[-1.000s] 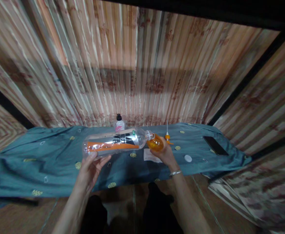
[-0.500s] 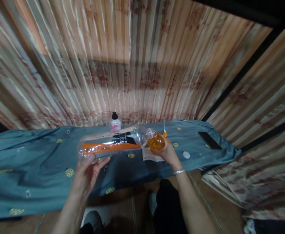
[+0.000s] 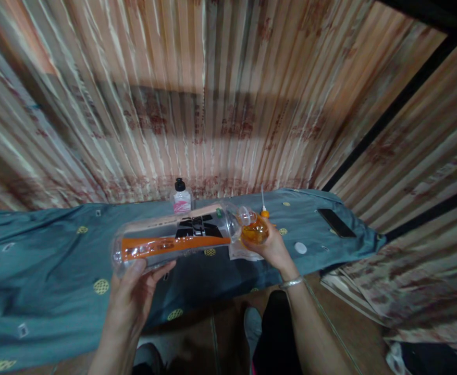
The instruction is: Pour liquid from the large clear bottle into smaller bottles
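My left hand [image 3: 136, 286] is closed under the lower end of a large clear plastic bottle [image 3: 173, 237] with an orange and black label. The bottle lies tilted on its side, its neck pointing right and a little up. In my right hand [image 3: 269, 242] is a small bottle [image 3: 255, 232] of amber liquid, gripped at its side. The two mouths meet, or nearly so; I cannot tell whether they touch. A pump top [image 3: 264, 211] with an orange collar and a white tube stands on the cloth behind. Below the small bottle lies a whitish packet or tissue [image 3: 244, 254].
A teal cloth [image 3: 68, 245] with pineapple prints covers the bench. At its back stands a clear bottle with a black cap [image 3: 181, 198]. A white round cap [image 3: 300, 248] and a black phone [image 3: 335, 223] lie to the right. Pleated curtains [image 3: 212, 120] hang behind.
The large bottle appears somewhat nearer and shifted left at its base. Both hands still hold their bottles, mouth to mouth. The whole view has shifted slightly.
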A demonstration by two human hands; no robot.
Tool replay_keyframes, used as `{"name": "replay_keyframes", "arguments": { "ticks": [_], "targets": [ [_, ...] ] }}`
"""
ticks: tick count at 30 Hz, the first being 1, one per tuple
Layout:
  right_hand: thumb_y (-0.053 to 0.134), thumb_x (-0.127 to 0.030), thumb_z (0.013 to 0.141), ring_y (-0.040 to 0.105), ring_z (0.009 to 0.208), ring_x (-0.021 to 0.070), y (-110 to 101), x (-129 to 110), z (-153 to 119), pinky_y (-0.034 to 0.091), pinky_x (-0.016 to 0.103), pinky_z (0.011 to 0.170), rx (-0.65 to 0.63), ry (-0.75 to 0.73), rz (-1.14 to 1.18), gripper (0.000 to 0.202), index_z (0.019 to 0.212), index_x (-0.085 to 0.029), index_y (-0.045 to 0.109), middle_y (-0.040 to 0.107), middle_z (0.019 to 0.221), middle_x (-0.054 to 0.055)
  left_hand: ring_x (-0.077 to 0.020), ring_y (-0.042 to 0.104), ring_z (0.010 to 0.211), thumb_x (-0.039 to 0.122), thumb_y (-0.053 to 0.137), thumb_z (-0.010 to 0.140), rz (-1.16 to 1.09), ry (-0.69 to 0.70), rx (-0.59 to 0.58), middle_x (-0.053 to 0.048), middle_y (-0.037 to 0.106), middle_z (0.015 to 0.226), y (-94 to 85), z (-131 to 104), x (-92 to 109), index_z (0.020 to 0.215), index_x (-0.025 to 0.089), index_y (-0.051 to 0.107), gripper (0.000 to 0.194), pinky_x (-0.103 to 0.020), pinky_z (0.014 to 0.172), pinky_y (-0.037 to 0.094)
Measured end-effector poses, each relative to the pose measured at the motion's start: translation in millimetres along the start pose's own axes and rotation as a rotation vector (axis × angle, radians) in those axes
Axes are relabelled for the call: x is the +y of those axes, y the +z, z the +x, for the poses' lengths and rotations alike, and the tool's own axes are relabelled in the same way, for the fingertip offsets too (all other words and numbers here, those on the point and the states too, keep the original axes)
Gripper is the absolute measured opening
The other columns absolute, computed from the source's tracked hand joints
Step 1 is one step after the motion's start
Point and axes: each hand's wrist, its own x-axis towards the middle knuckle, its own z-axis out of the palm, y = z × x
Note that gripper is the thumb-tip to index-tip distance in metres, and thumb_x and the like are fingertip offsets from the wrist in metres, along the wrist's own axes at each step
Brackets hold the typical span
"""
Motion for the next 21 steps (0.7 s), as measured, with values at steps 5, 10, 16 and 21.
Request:
{"name": "replay_keyframes", "arguments": {
  "ticks": [5, 10, 16, 21],
  "targets": [
    [0.086, -0.033, 0.064, 0.073, 0.104, 0.0268, -2, -2, -2, 0.057, 0.041, 0.095, -0.002, 0.004, -0.004, 0.065, 0.124, -0.024, 0.062, 0.076, 0.116, 0.005, -0.0234, 0.078, 0.082, 0.037, 0.098, 0.057, 0.013, 0.038, 0.014, 0.001, 0.081, 0.087, 10.7, -8, 2, 0.098, 0.024, 0.080, 0.047, -0.033, 0.067, 0.068],
    [0.087, -0.035, 0.063, 0.072, 0.109, 0.0277, -3, -5, -5, 0.056, 0.043, 0.099, -0.013, 0.030, -0.005, 0.070, 0.127, -0.024, 0.060, 0.074, 0.121, 0.007, -0.0265, 0.078, 0.086, 0.041, 0.098, 0.054, 0.025, 0.038, 0.016, 0.000, 0.081, 0.086, 13.9, -12, 3, 0.097, 0.026, 0.081, 0.048, -0.033, 0.066, 0.068],
    [0.087, -0.036, 0.062, 0.071, 0.109, 0.0288, -2, -8, -6, 0.057, 0.043, 0.095, 0.027, 0.036, -0.073, 0.071, 0.126, -0.023, 0.058, 0.073, 0.120, 0.008, -0.0249, 0.077, 0.088, 0.041, 0.097, 0.058, 0.049, 0.064, 0.056, 0.000, 0.082, 0.101, 9.9, -12, 3, 0.108, 0.027, 0.078, 0.056, -0.036, 0.069, 0.069],
    [0.087, -0.035, 0.064, 0.071, 0.109, 0.0281, -1, -8, -6, 0.057, 0.042, 0.096, 0.042, 0.003, -0.082, 0.068, 0.126, -0.025, 0.059, 0.073, 0.121, 0.007, -0.0239, 0.076, 0.085, 0.038, 0.095, 0.062, 0.062, 0.065, 0.036, 0.001, 0.081, 0.096, 9.5, -15, 5, 0.103, 0.027, 0.079, 0.045, -0.037, 0.070, 0.069]
  ]
}}
